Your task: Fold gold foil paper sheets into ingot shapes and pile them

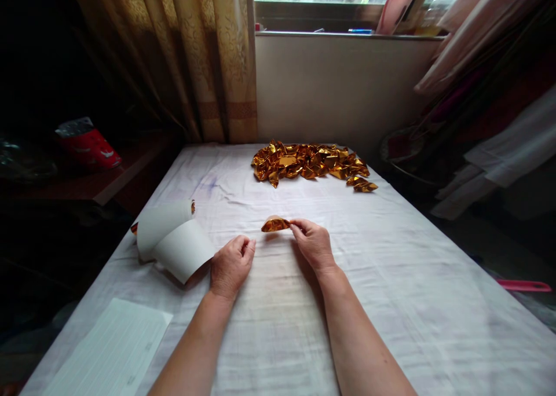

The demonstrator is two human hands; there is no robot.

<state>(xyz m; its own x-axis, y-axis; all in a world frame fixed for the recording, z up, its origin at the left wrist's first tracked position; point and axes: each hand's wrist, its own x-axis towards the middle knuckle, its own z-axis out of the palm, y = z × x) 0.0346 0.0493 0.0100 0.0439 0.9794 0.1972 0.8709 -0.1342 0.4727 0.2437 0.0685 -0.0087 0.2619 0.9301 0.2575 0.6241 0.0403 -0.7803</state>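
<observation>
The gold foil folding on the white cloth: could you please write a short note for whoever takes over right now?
Right hand: fingers pinch one end of a folded gold foil piece, just above the white cloth.
Left hand: empty, resting curled on the cloth beside the curled white sheets.
Done: a pile of folded gold pieces at the far end.
Left: the curled sheets, apparently gold on the hidden side; their number cannot be told.
</observation>
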